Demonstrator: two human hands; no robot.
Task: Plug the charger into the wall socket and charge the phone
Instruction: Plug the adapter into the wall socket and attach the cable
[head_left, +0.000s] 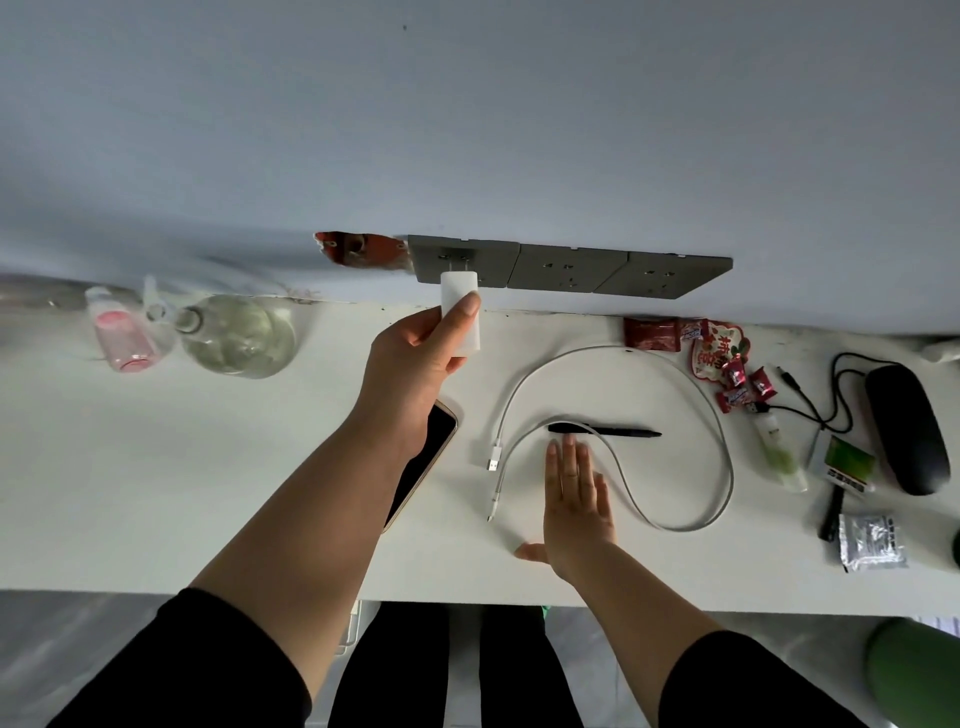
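My left hand (415, 358) grips a white charger block (459, 296), whose prongs meet the leftmost grey wall socket (493, 260). Two more grey sockets (571, 267) run to the right along the wall. A phone (423, 460) with a dark screen lies on the white desk (156, 467), partly hidden under my left forearm. The white charging cable (670, 379) lies in a loose loop on the desk, both plugs at its left end. My right hand (574, 499) rests flat and open on the desk inside that loop, touching nothing else.
A black pen (605, 430) lies under the cable just beyond my right fingers. Glass bottles (234, 332) and a pink one (122, 338) stand at the left. Snack packets (717, 353), a black mouse (906, 436), a black cord and small packets crowd the right.
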